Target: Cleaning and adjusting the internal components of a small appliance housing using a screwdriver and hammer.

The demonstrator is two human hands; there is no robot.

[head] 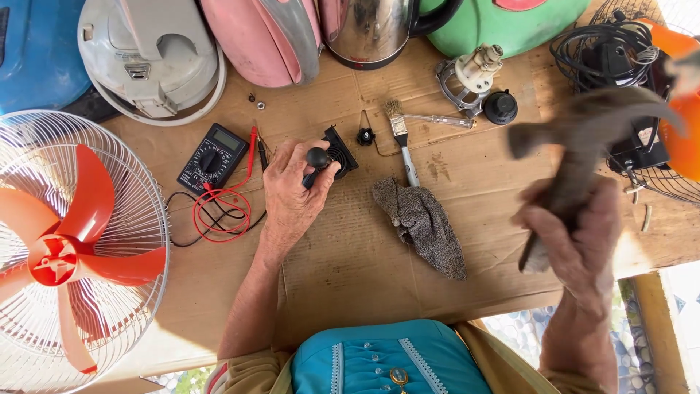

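My left hand [292,193] grips a tool with a round black knob handle [317,157], held upright against a small black finned part [340,152] on the cardboard-covered table [350,255]. My right hand [576,241] holds a hammer [583,138] raised above the table at the right; the hammer is blurred. A grey cloth [423,222] lies between the two hands.
A black multimeter [213,157] with red and black leads [219,211] lies left of my left hand. A paintbrush [401,138], a screwdriver [437,119], a black knob [365,135] and a motor part [470,73] lie beyond. An orange-bladed fan [73,248] stands at left. Rice cookers and a kettle [368,29] line the back.
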